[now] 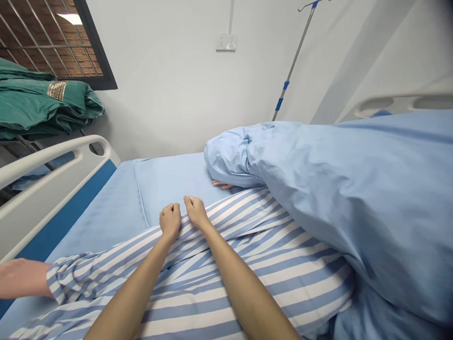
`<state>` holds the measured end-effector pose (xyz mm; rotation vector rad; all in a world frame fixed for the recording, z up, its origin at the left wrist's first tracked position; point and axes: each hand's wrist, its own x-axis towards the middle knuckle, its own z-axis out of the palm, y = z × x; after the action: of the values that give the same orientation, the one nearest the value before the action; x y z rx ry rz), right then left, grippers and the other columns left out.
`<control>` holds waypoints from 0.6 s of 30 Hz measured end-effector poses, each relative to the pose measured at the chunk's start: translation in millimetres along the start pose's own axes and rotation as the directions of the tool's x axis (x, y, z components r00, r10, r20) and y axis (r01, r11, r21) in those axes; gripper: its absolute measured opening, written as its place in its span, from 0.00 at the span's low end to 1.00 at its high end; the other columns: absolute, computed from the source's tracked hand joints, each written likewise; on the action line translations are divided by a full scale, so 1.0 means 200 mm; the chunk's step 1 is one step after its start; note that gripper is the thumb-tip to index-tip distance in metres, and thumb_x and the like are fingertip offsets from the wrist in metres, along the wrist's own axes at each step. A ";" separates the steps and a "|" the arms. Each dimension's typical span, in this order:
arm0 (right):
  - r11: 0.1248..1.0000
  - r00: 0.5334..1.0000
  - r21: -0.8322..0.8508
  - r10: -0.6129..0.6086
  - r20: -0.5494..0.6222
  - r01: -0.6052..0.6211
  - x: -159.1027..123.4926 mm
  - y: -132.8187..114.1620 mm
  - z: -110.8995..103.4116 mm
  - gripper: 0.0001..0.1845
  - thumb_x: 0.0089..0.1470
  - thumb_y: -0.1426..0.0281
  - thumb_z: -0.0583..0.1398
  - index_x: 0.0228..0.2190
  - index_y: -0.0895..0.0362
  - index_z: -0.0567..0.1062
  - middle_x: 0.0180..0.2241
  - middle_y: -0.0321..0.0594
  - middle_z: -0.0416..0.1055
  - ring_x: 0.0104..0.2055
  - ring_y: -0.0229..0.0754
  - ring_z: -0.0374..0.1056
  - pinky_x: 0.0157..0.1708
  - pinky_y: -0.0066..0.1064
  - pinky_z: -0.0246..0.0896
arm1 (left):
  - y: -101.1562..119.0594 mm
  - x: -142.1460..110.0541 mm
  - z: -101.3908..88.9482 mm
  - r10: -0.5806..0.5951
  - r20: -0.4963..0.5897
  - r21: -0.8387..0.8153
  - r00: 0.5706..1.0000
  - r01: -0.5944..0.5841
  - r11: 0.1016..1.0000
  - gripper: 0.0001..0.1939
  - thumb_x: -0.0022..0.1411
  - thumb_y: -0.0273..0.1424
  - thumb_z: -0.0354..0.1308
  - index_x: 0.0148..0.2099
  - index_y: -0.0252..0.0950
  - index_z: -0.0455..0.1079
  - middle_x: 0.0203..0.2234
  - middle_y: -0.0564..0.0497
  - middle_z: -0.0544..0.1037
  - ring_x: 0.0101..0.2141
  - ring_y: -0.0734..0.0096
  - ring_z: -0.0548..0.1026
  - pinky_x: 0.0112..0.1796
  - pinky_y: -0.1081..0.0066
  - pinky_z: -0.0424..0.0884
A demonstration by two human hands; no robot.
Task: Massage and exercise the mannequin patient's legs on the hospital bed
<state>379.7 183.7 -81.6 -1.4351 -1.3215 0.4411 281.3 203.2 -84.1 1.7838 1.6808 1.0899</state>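
My left hand (170, 219) is closed in a fist at the far edge of a blue-and-white striped trouser leg (120, 252). Close beside it, a small gap away, my right hand (196, 210) is also curled into a fist over the same leg. No object shows in either fist, and the cloth around them is not visibly pulled. The trousers are on a figure lying on its back or side; I cannot tell which. A bare ankle and foot (24, 278) come out of the cuff at the left. Fingers (222, 184) of the figure peek from under a light blue quilt (318, 174).
A blue sheet (166, 177) covers the bed. The bed's cream end board (63, 189) rises at the left, with a folded green cloth (46, 104) beyond it. Behind stand an IV pole (295, 59) and a wall socket (226, 42). A barred window (53, 42) is upper left.
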 end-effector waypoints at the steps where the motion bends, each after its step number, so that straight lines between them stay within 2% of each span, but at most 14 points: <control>1: 0.999 1.000 0.042 0.014 -0.004 -0.014 0.01 0.00 0.00 0.22 0.56 0.61 0.46 0.14 0.56 0.58 0.14 0.29 0.53 0.20 0.33 0.50 0.22 0.25 0.43 | 0.02 0.02 0.01 -0.012 0.002 -0.051 1.000 0.012 0.999 0.16 0.54 0.35 0.44 0.16 0.37 0.52 0.12 0.56 0.57 0.19 0.77 0.56 0.22 0.74 0.50; 5: 0.977 0.999 0.207 0.046 -0.003 -0.044 0.03 0.01 -0.03 0.21 0.55 0.60 0.46 0.15 0.56 0.59 0.15 0.30 0.55 0.21 0.33 0.52 0.22 0.25 0.46 | 0.15 0.04 0.08 -0.034 -0.018 -0.288 0.999 0.027 0.957 0.14 0.53 0.34 0.44 0.17 0.37 0.52 0.13 0.58 0.54 0.19 0.78 0.55 0.22 0.74 0.51; 7: 0.962 0.998 0.268 0.068 -0.018 -0.060 0.03 0.01 -0.03 0.20 0.55 0.60 0.46 0.16 0.56 0.60 0.16 0.30 0.56 0.21 0.33 0.52 0.22 0.25 0.47 | 0.18 0.02 0.13 -0.022 -0.021 -0.334 1.000 0.013 0.942 0.15 0.53 0.35 0.44 0.17 0.37 0.52 0.13 0.58 0.56 0.19 0.78 0.55 0.22 0.75 0.52; 10: 0.953 0.991 0.286 0.123 -0.056 -0.102 0.03 0.02 -0.03 0.20 0.54 0.60 0.47 0.16 0.56 0.58 0.15 0.29 0.54 0.21 0.33 0.50 0.22 0.25 0.47 | 0.16 -0.04 0.18 -0.023 -0.018 -0.254 1.000 0.017 0.967 0.17 0.55 0.37 0.44 0.17 0.37 0.54 0.13 0.56 0.60 0.20 0.77 0.57 0.23 0.74 0.52; 14: 0.964 0.986 0.240 0.136 -0.092 -0.111 0.03 0.02 -0.01 0.20 0.54 0.60 0.47 0.16 0.56 0.57 0.15 0.29 0.53 0.21 0.33 0.50 0.21 0.25 0.45 | 0.12 -0.06 0.19 -0.022 0.003 -0.125 1.000 0.022 0.992 0.18 0.57 0.38 0.42 0.18 0.37 0.56 0.15 0.54 0.65 0.21 0.76 0.59 0.24 0.73 0.50; 18: 0.987 0.987 0.065 0.148 -0.067 -0.144 0.05 -0.01 -0.05 0.20 0.55 0.62 0.47 0.15 0.56 0.59 0.15 0.30 0.55 0.21 0.33 0.51 0.22 0.26 0.45 | 0.13 -0.06 0.18 -0.031 0.036 -0.058 0.999 0.033 0.998 0.18 0.59 0.37 0.40 0.19 0.37 0.57 0.18 0.52 0.68 0.22 0.75 0.60 0.25 0.73 0.50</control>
<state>390.2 188.3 -73.1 -1.4897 -1.1411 0.5165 326.4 194.9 -87.1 1.7247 1.6349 1.0771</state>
